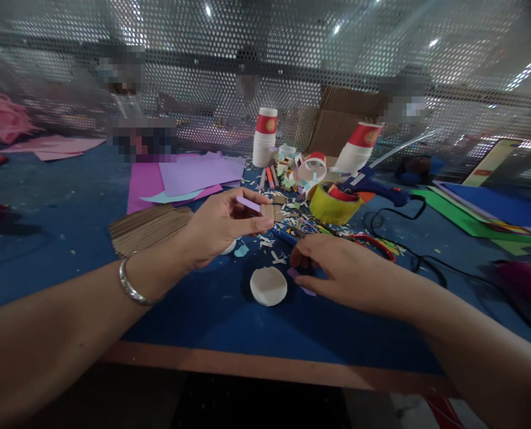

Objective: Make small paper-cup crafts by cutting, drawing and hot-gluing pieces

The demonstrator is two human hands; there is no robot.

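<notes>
My left hand (218, 223) is closed above the table, pinching a small piece of corrugated cardboard (271, 213) between thumb and fingers. A lilac paper strip (248, 204) shows within the same grip. Low over the tabletop, my right hand (337, 271) has its fingers curled and its thumb against a purple paper strip (293, 273); part of that strip is hidden under the thumb. Just left of this hand lies a round white paper disc (268, 286). Scissors with red handles (375, 244) and a blue pen-like stick (287, 238) lie beyond the right hand.
A yellow tape roll (336, 208), a blue glue gun (372, 186) with a black cord, and stacked paper cups (265, 140) stand farther back. Corrugated cardboard (144, 229) and purple sheets (203, 173) lie left. Paper scraps cover the middle; coloured sheets (493, 208) lie right.
</notes>
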